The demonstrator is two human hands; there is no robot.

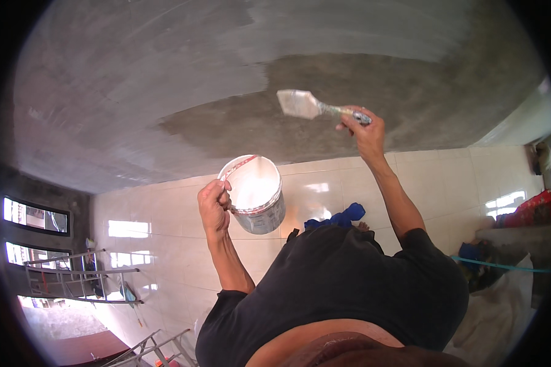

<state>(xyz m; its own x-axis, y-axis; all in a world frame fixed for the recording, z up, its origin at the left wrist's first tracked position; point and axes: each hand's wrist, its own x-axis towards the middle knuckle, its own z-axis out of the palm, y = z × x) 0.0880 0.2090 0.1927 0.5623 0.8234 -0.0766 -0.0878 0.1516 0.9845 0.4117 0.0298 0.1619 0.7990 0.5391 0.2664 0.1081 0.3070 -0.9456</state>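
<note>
My left hand is closed on the rim and handle side of a paint bucket, holding it up over the floor. White liquid shows inside the bucket, and its outer wall is grey and smeared. My right hand grips a wide paintbrush by its handle, raised in front of the wall. White coats the bristles, which point left. Behind the brush, the grey wall has a darker, browner patch and a lighter grey area with a ragged border. Whether the bristles touch the wall, I cannot tell.
Glossy cream tiles cover the floor below the wall. A metal ladder stands at the left near windows, and another ladder frame is at the lower left. Red cloth and a pale sheet lie at the right.
</note>
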